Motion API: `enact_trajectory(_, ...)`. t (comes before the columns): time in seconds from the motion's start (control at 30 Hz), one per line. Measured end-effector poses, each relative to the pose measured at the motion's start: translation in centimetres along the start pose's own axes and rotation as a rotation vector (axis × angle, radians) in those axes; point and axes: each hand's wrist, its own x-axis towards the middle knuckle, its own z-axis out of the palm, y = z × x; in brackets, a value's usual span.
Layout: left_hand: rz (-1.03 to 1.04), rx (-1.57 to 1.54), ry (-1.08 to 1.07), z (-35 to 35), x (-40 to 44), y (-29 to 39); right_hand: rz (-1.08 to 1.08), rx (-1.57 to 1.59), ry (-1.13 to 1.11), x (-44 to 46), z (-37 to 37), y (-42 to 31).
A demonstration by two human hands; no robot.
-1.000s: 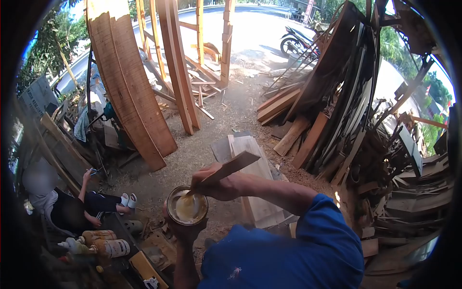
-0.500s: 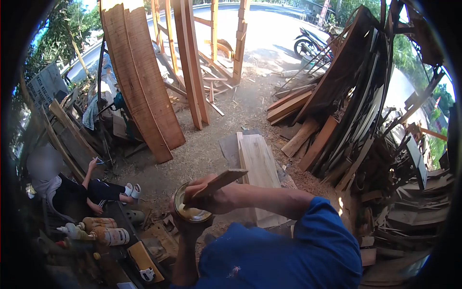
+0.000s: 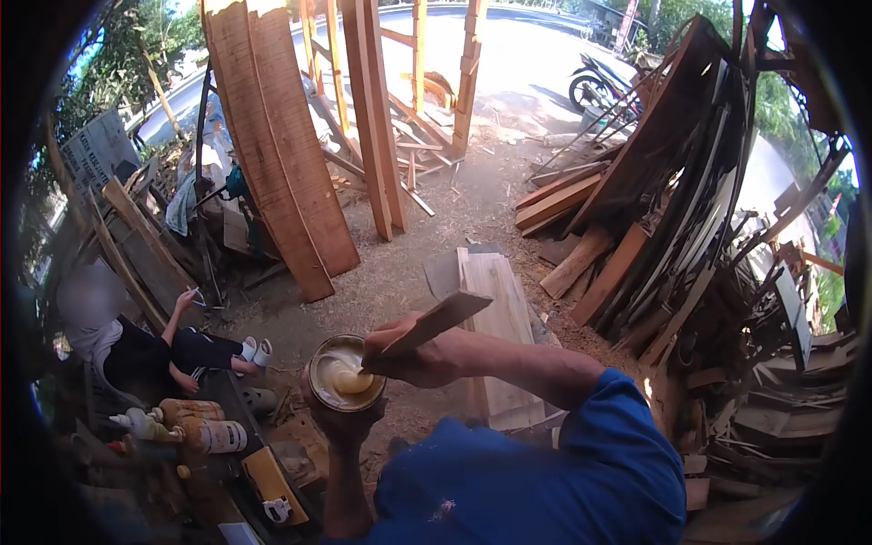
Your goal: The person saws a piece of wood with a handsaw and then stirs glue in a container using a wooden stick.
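A round, brown-rimmed bowl (image 3: 320, 392) was held from below in the left hand (image 3: 350, 423), its fingers wrapped against the outer wall and its opening turned up. By the right hand (image 3: 413, 352), closed firmly, a flat, rough-edged wooden stick (image 3: 440, 324) was gripped, slanted over the bowl. Its lower end was hidden by the fingers, though it appeared to be dipped in the creamy off-white paste (image 3: 338, 361).

The paste had been gathered in the bowl, and stirring was judged to be partly done: a yellowish patch was seen beside whiter streaks, so an even blend had not been reached. Bare grain was shown on the pale, flat wooden boards (image 3: 498, 313) beyond the hands.

To the left, two labelled plastic bottles (image 3: 218, 437) were laid near a seated person in dark clothes (image 3: 136, 361). Tall reddish-brown planks (image 3: 283, 173) were stood farther off.
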Motion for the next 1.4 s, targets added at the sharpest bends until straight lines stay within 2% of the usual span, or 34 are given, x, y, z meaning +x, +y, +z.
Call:
enact_trajectory(0.07,0.051,-0.011,-0.046,-1.1,0.8,1.4,-0.153,0.080,-0.054,0.1,1.2,-1.1)
enact_trajectory(0.1,0.096,-0.020,-0.099,-0.9,1.6,2.3,-0.198,0.090,0.016,0.9,1.2,-1.3)
enact_trajectory(0.13,0.072,-0.066,-0.102,-0.8,1.4,2.1,-0.093,0.106,0.052,1.5,0.8,-0.9)
enact_trajectory(0.2,0.027,-0.075,-0.081,-1.4,0.4,0.7,-0.086,0.014,0.127,1.8,0.4,0.9)
enact_trajectory(0.3,0.024,-0.033,-0.034,-2.5,0.3,-0.1,-0.108,0.107,-0.071,0.7,1.1,-0.6)
enact_trajectory(0.37,0.117,-0.015,-0.092,-2.0,0.6,1.4,-0.129,0.090,-0.094,1.1,1.6,-0.7)
enact_trajectory(0.43,0.094,-0.046,-0.122,-2.3,-0.1,1.0,-0.062,0.040,0.082,2.1,1.3,0.7)
enact_trajectory(0.5,0.003,0.085,-0.063,-3.6,0.1,0.3,-0.028,0.026,0.037,2.0,0.5,0.6)
enact_trajectory(0.57,-0.033,0.091,-0.028,-3.6,-0.7,-0.2,-0.031,0.179,-0.089,1.1,1.3,-0.2)
enact_trajectory(0.63,-0.028,-0.061,-0.065,-2.8,-0.9,0.1,-0.131,0.186,-0.034,1.6,2.5,-0.5)
enact_trajectory(0.67,0.025,0.113,-0.082,-3.0,-0.1,1.8,-0.081,0.147,0.006,1.9,2.3,-0.3)
enact_trajectory(0.77,0.065,0.052,-0.037,-3.6,-0.5,0.8,-0.007,-0.007,0.043,1.7,1.5,0.5)
enact_trajectory(0.8,0.079,0.101,-0.017,-3.9,-0.3,0.9,0.046,0.033,-0.007,1.3,1.3,-0.1)
enact_trajectory(0.83,0.085,0.161,0.004,-4.0,-0.4,1.1,0.013,0.074,-0.043,1.0,1.8,-0.5)
enact_trajectory(0.87,0.044,0.118,-0.062,-3.9,-0.7,1.2,-0.028,0.073,-0.124,1.0,2.5,-1.3)
enact_trajectory(0.9,0.001,0.066,-0.131,-3.4,-1.2,1.4,-0.194,0.108,-0.148,1.4,3.5,-1.1)
enact_trajectory(0.97,0.065,-0.067,-0.055,-2.0,-1.6,2.0,-0.136,0.179,-0.063,2.9,3.3,-1.3)
enact_trajectory(1.0,0.004,-0.016,-0.080,-2.6,-1.7,2.1,-0.150,0.180,-0.065,2.9,3.0,-0.9)
enact_trajectory(1.07,0.012,0.030,-0.054,-4.4,-1.1,1.8,0.024,0.100,0.042,2.4,1.8,0.1)
enact_trajectory(1.17,0.049,0.045,-0.019,-4.0,-0.9,1.7,-0.052,0.160,-0.116,1.2,2.8,-1.4)
enact_trajectory(1.23,0.109,0.061,-0.013,-2.6,-1.0,1.9,-0.147,0.189,-0.075,1.9,3.8,-1.2)
enact_trajectory(1.3,0.110,0.030,-0.028,-2.3,-1.0,2.3,-0.111,0.102,0.032,3.0,2.5,0.0)
enact_trajectory(1.4,0.004,0.072,-0.005,-3.1,-1.9,1.0,-0.010,0.088,-0.043,2.0,1.7,0.3)
